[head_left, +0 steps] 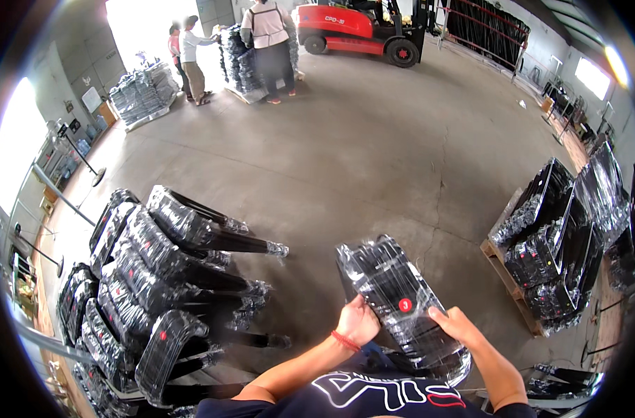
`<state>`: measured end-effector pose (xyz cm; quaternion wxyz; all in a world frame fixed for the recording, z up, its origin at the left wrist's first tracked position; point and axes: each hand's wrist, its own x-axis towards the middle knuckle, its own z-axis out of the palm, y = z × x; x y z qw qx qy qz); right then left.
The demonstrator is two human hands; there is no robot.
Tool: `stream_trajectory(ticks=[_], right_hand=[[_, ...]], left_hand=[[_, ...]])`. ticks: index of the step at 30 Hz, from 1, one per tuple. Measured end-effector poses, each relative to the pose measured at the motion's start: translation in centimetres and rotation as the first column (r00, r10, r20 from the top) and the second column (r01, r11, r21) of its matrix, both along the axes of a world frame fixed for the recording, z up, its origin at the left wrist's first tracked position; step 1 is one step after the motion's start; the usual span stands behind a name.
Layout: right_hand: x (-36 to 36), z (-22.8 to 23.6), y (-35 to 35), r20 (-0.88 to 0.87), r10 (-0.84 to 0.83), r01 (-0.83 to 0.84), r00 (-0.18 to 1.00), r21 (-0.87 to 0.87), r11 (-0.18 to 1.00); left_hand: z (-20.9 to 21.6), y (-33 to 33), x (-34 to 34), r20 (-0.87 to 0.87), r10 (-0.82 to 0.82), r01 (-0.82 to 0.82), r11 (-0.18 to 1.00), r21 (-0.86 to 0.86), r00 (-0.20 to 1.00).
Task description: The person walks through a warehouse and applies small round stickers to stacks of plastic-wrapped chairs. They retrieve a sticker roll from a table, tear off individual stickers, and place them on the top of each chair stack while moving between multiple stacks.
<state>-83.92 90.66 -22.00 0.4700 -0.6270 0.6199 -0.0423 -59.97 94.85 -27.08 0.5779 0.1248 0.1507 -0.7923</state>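
Left hand [355, 324] curled inward; right hand [454, 326] opposite, thumb [437, 315] extended; both forearms [296, 369] bare, angled inward.

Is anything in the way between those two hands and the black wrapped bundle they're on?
Nothing visible except its own shiny plastic wrap: the left hand grips the wrapped black bundle at its left edge, and the right hand is at its right edge, thumb on top.

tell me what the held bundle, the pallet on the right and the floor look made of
Bundle: apparently glossy clear plastic film, wrinkled and glinting; the black beneath could be plastic or metal.
Pallet: probably unfinished wood, from its pale brown boards.
Floor: likely bare concrete, dull grey-brown with a long thin crack.
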Motion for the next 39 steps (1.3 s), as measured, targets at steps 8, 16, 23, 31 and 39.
stream_trajectory(ticks=[8, 16, 23, 31, 39], right_hand=[[8.4, 0.0, -20.6, -0.028, 0.179, -0.176, 0.983, 0.084, 0.981], [22.3, 1.9, -41.1, -0.203, 0.365, -0.365, 0.909, 0.038, 0.93], [39.5, 3.5, -56.9, -0.148, 0.489, -0.485, 0.86, 0.061, 0.872], [60.6, 4.5, -76.1, -0.127, 0.595, -0.597, 0.794, 0.023, 0.802], [83.8, 2.9, -94.4, -0.074, 0.702, -0.704, 0.709, -0.01, 0.71]], left_hand=[[0.8, -16.5, 7.1, 0.02, 0.077, -0.078, 0.997, 0.025, 0.997], [2.1, -32.9, 19.2, -0.01, 0.177, -0.176, 0.984, 0.013, 0.984], [2.0, -47.0, 34.9, -0.024, 0.265, -0.263, 0.964, 0.044, 0.964], [1.3, -63.5, 54.6, 0.051, 0.414, -0.413, 0.91, -0.024, 0.909], [3.0, -79.0, 75.2, 0.139, 0.533, -0.531, 0.846, -0.055, 0.835]])
